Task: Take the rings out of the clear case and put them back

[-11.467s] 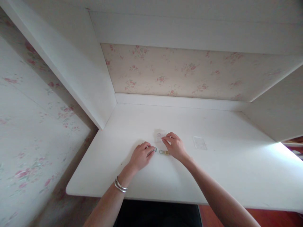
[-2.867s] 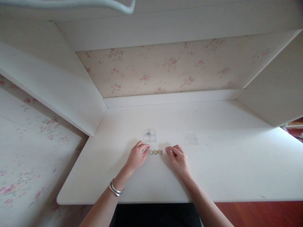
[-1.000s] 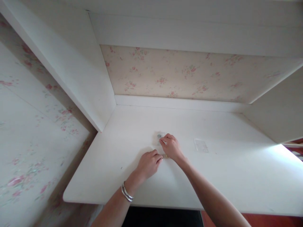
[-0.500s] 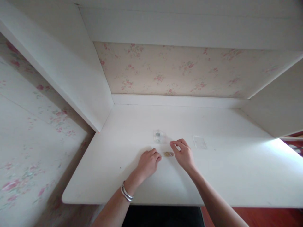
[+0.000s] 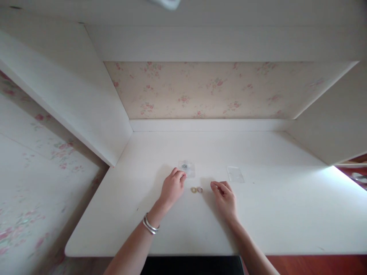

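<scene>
Two small rings point(image 5: 197, 190) lie side by side on the white desk point(image 5: 269, 214), between my hands. My left hand point(image 5: 172, 188), bracelets on its wrist, reaches to the near edge of a small clear bag point(image 5: 187, 168) with a dark ring inside; its fingertips touch or nearly touch the bag. My right hand point(image 5: 225, 198) rests on the desk just right of the two rings, fingers loosely curled, holding nothing I can see.
A second clear, flat bag point(image 5: 235, 174) lies to the right of the hands. White side panels and a shelf above box in the desk; floral wallpaper covers the back wall. The desk's front edge runs near my forearms.
My left hand has moved up from beside the rings to the bag with the ring. My right hand has drawn back to the right of the two rings.
</scene>
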Action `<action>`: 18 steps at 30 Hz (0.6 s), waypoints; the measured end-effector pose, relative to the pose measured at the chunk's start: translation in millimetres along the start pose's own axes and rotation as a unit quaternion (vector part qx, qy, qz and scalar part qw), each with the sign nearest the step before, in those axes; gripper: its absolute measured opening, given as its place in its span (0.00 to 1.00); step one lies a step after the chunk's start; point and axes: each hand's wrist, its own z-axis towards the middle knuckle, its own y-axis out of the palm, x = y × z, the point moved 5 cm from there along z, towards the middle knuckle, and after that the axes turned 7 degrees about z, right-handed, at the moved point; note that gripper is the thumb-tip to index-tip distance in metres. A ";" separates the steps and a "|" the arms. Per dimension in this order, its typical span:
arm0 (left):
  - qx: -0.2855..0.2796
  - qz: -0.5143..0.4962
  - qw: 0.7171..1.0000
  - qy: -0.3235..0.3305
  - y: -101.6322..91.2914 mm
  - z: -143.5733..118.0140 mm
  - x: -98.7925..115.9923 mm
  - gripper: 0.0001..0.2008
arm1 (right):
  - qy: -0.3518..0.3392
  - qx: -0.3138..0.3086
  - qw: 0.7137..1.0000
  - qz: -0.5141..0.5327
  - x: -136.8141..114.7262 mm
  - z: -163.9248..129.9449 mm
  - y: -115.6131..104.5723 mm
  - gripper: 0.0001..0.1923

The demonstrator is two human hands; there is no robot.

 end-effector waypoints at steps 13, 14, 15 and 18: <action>0.037 -0.039 0.998 -0.020 1.9 8.6 -13.1 0.11 | -0.043 -0.058 0.997 -0.023 -3.5 -2.7 4.6 0.16; 0.041 -0.049 0.998 -0.020 -0.8 4.8 -13.7 0.11 | -0.065 -0.089 0.993 -0.042 -7.7 -5.1 9.4 0.15; 0.041 -0.057 0.997 -0.021 -3.0 0.8 -14.3 0.12 | -0.094 -0.120 0.986 -0.066 -12.7 -7.9 14.7 0.15; 0.032 -0.076 0.996 -0.029 -5.1 -10.8 -16.7 0.12 | -0.175 -0.174 0.956 -0.159 -28.0 -15.7 28.4 0.13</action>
